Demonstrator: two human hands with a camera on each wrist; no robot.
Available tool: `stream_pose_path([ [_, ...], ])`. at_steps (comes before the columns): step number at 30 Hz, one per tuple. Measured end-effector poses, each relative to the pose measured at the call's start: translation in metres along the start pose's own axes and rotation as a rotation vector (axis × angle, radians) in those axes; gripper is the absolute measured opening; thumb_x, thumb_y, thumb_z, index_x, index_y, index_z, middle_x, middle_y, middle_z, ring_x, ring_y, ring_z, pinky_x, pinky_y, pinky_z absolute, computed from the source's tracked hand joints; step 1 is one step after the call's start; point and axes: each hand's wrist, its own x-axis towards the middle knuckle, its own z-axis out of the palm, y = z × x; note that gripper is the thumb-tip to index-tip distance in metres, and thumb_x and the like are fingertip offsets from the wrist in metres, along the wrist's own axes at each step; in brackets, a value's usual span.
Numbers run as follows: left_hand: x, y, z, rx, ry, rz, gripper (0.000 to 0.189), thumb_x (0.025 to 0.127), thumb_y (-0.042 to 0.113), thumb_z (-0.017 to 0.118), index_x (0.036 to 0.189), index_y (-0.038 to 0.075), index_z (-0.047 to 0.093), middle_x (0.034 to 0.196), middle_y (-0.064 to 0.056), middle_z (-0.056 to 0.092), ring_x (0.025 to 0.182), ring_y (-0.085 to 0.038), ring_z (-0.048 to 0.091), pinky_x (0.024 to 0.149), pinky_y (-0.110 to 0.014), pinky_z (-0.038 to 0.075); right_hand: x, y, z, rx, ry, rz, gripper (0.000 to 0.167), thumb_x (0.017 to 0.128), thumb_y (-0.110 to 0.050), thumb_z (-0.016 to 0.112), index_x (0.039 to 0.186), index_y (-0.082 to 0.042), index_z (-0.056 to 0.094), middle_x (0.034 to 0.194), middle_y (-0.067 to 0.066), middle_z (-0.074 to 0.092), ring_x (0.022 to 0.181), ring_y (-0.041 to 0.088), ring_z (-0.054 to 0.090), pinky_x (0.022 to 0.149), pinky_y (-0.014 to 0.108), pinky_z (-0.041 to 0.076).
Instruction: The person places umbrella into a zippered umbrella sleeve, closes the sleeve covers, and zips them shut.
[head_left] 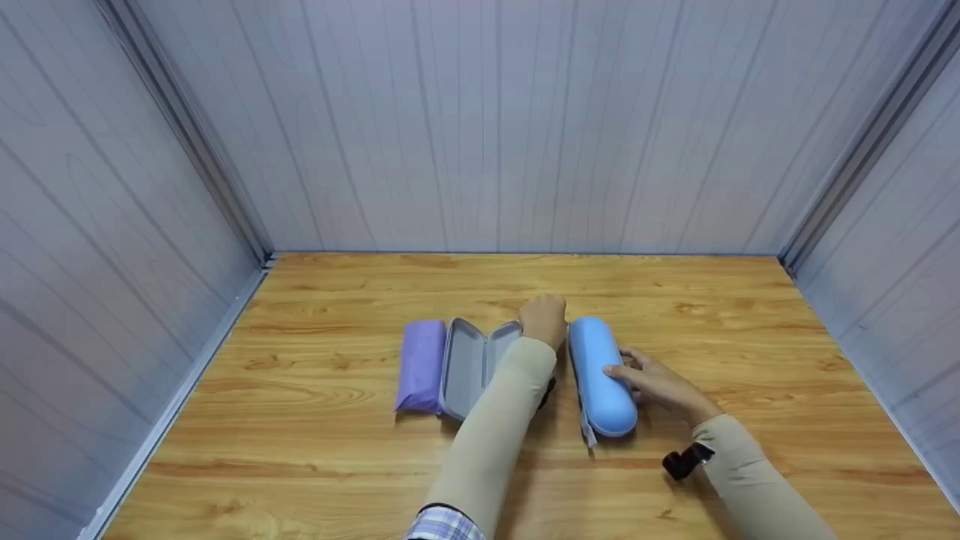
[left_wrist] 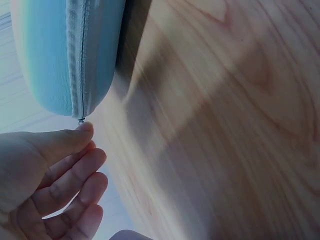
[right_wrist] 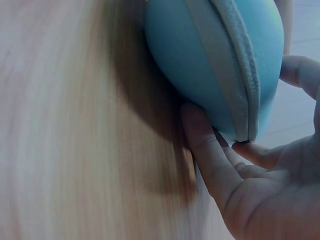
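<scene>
A light blue zippered hard case (head_left: 600, 379) lies lengthwise on the table, a grey wrist loop (head_left: 588, 431) at its near end. My left hand (head_left: 544, 319) is by the case's far left end. In the left wrist view its thumb and forefinger pinch the small zipper pull (left_wrist: 81, 121), mostly hidden by the fingertips. The zipper teeth (left_wrist: 83, 60) seen there are closed. From the right side my right hand (head_left: 664, 386) grips the case, thumb on top. In the right wrist view its fingers (right_wrist: 202, 135) press against the lower side of the case.
Left of the case, an opened grey-lined case (head_left: 463, 367) lies partly behind my left forearm. A purple wrapped packet (head_left: 421, 364) lies right against it. Pale panel walls (head_left: 495, 127) bound the wooden table (head_left: 315, 450) at the back and both sides.
</scene>
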Motion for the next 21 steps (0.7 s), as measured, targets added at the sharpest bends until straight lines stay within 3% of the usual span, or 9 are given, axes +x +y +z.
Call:
stream_pose_path([
  [8,-0.0014,0.0008,0.0013,0.047,0.046,0.024,0.014,0.097,0.019,0.065,0.09,0.019,0.077,0.085,-0.002,0.072,0.067,-0.014,0.065,0.042,-0.029,0.044,0.0002,0.0001,0.0006,-0.013,0.008,0.001,0.088,0.097,-0.044,0.064,0.158,-0.002,0.016,0.152,0.03,0.03,0.131,0.044,0.044,0.099,0.05,0.047],
  [17,-0.0033,0.0039,0.0035,0.077,0.105,0.032,0.016,0.097,0.021,0.065,0.085,0.019,0.075,0.076,0.0,0.069,0.054,-0.009,0.047,0.038,-0.028,0.03,-0.0015,0.0001,0.0015,-0.003,0.014,-0.037,0.082,0.099,-0.038,0.063,0.156,0.0,0.018,0.15,0.032,0.032,0.128,0.044,0.047,0.096,0.05,0.049],
  [21,-0.003,0.0047,0.0061,0.078,0.135,0.027,0.018,0.097,0.017,0.065,0.081,0.018,0.075,0.077,-0.002,0.07,0.057,-0.01,0.056,0.039,-0.028,0.036,-0.0009,-0.0006,0.0026,-0.009,0.012,-0.04,0.082,0.099,-0.039,0.063,0.156,0.0,0.019,0.15,0.032,0.032,0.128,0.044,0.046,0.096,0.05,0.049],
])
